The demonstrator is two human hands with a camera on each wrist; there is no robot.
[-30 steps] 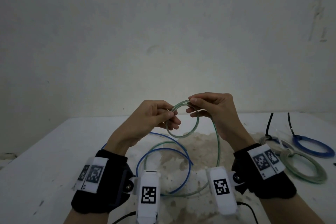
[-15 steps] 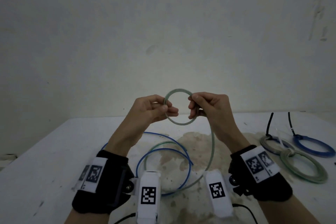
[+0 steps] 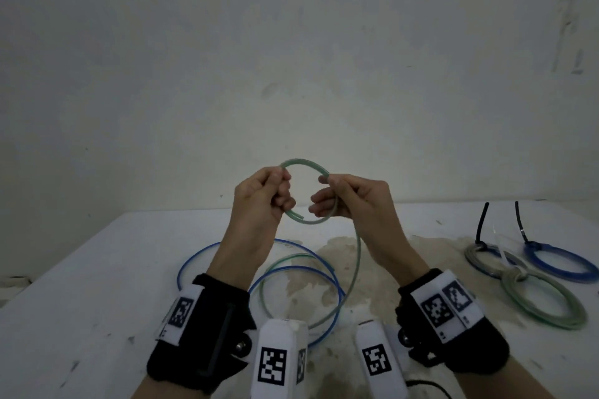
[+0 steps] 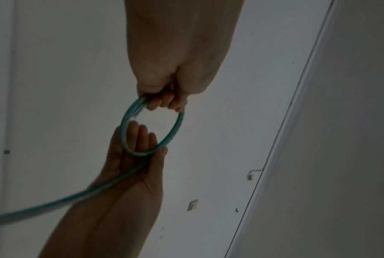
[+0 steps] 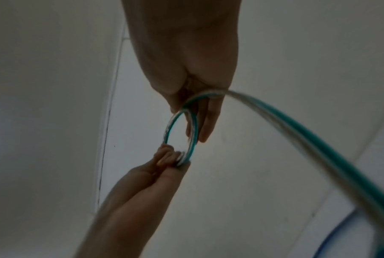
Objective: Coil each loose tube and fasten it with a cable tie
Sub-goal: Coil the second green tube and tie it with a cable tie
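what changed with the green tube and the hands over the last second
Both hands rose, lifting the green tube loop higher above the table. The left hand and right hand drew apart to opposite sides of it, so it now faces the camera. Both keep pinching it. The blue tube and three tied coils stayed put.

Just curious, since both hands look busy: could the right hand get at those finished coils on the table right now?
Probably not yet: the right hand is pinching the green tube. Nothing blocks the way to the finished coils.
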